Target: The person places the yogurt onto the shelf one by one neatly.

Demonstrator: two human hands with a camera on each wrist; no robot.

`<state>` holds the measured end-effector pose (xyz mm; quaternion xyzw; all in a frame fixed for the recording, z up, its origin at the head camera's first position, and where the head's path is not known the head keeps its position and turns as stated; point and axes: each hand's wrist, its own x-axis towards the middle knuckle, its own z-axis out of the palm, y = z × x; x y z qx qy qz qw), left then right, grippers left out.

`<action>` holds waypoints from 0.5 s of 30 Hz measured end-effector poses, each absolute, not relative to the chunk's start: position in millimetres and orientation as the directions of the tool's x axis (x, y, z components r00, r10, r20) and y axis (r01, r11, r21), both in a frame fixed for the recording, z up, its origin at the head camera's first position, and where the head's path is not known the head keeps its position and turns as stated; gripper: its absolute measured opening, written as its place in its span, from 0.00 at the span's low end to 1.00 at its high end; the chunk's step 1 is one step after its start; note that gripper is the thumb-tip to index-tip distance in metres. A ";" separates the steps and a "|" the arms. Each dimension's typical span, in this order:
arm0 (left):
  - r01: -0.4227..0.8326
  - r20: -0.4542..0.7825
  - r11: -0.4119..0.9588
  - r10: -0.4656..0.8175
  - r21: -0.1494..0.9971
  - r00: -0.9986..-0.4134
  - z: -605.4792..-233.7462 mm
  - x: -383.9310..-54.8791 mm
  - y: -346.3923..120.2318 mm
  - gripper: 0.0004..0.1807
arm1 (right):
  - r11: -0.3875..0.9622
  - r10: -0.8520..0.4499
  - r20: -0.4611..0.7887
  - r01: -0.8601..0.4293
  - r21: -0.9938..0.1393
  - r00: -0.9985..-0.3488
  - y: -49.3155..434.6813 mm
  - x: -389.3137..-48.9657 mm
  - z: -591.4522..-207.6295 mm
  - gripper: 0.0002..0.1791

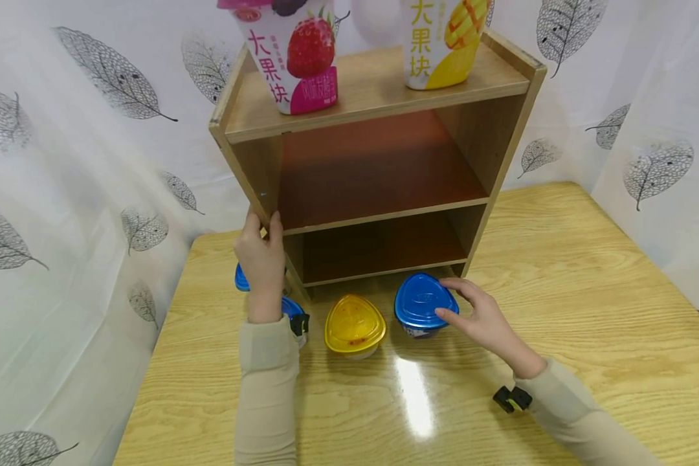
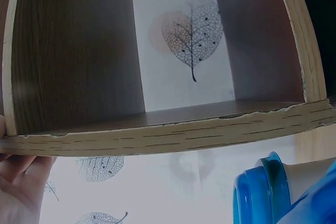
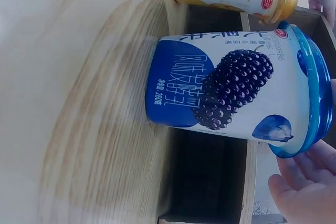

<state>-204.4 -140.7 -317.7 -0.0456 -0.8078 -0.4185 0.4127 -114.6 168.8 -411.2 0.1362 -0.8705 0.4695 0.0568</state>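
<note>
My left hand [image 1: 261,259] grips the left side edge of a small wooden shelf unit [image 1: 384,213], fingers curled at the panel. In the left wrist view, its fingertips show at the panel's edge [image 2: 173,140]. My right hand [image 1: 485,317] holds a blue-lidded yogurt cup [image 1: 424,301] by its lid, thumb on the near side. The right wrist view shows this cup [image 3: 226,87] upright, printed with a blackberry and blueberries. Left of it stands a yellow-lidded yogurt cup [image 1: 355,325], which neither hand touches.
Two cups, one with a strawberry [image 1: 309,55] and one with a mango [image 1: 443,48], stand on the unit's top. Blue lids [image 1: 292,307] of other cups show beside my left forearm, partly hidden. Leaf-print cloth [image 1: 122,71] hangs behind the wooden table [image 1: 338,414].
</note>
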 end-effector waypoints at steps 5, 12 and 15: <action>0.416 0.704 0.645 -0.278 0.641 -0.653 -318.2 -204.5 -140.5 0.13 | 0.518 -0.208 0.218 -0.297 -0.802 -0.953 169.4 -117.2 -409.6 0.25; 0.422 0.721 0.663 -0.263 0.618 -0.642 -318.7 -204.1 -141.3 0.14 | 0.503 -0.243 0.247 -0.340 -0.795 -0.938 170.3 -121.0 -411.5 0.24; 0.422 0.715 0.654 -0.270 0.628 -0.645 -318.4 -204.5 -141.0 0.13 | 0.486 -0.247 0.254 -0.346 -0.803 -0.935 170.4 -121.0 -411.9 0.25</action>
